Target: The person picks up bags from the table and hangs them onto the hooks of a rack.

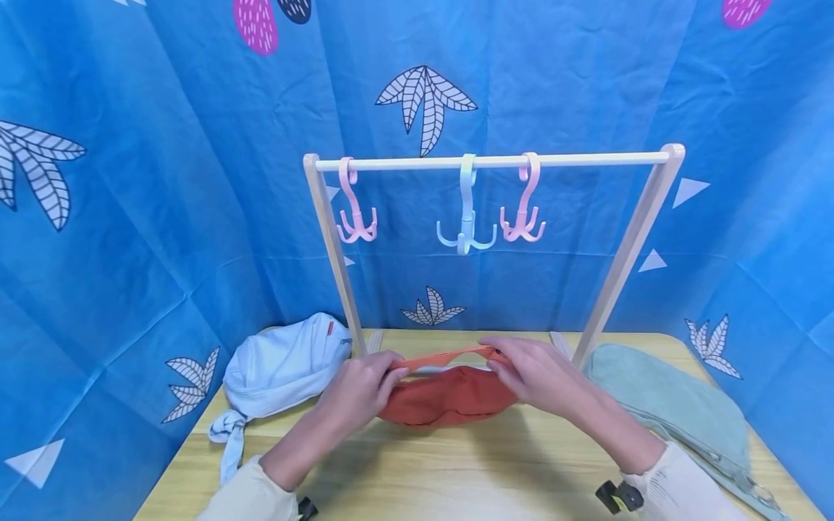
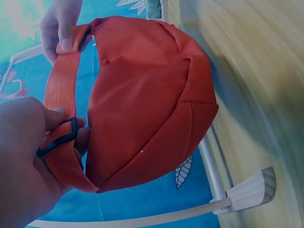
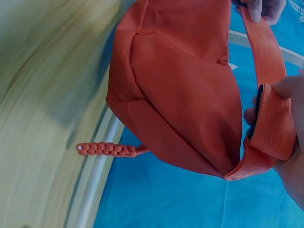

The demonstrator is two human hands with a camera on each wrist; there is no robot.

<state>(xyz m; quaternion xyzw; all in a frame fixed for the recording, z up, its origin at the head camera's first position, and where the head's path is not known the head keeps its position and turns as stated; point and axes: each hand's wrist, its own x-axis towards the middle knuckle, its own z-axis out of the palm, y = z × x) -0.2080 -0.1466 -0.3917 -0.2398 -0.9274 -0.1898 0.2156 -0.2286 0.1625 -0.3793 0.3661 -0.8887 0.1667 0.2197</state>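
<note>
A red waist bag hangs by its orange strap between my two hands, close over the table in the head view. My left hand pinches the strap at its left end, beside a black buckle. At the other end my right hand grips the strap where it is folded double, with a dark edge showing under the fingers. The stretch of strap between the hands is held taut above the bag's body. From the bag's side dangles a braided red zipper pull.
Behind the bag stands a rack with a white bar. Two pink hooks and a light blue hook hang from it. A pale blue bag lies on the left of the wooden table, a green bag on the right.
</note>
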